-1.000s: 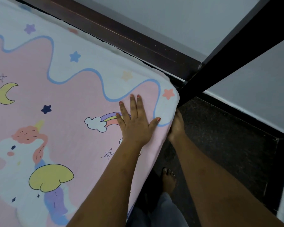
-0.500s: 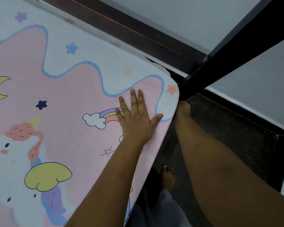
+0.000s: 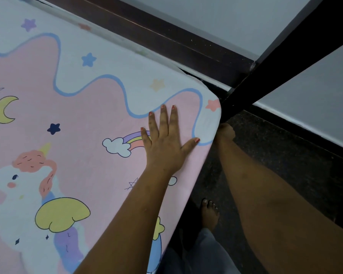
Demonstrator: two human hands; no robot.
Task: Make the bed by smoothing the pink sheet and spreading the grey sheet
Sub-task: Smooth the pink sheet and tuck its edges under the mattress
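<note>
Pink sheet (image 3: 91, 119) with unicorn, moon and rainbow print lying flat across the mattress, filling the left of the view, its rounded corner drawn taut just beside the dark bed post (image 3: 285, 54). No creases visible around that corner. Left hand (image 3: 164, 147) pressed palm-down on the sheet near the corner, fingers straight and lightly spread, thumb angled out toward the edge. Right hand (image 3: 225, 131) down beside the mattress under the corner, mostly hidden by the overhanging fabric; cannot tell whether its fingers are curled on the cloth or merely pushed in. Compared with a second ago, right hand shifted up along the mattress side, from below the edge toward the very corner next to the post, while the left hand stayed planted in the same spot. Probably a tuck of the corner being finished, anchored from above. Grey sheet nowhere in view, so spreading apparently yet to begin. Bare foot (image 3: 210, 214) on the dark floor (image 3: 275, 155) below.
</note>
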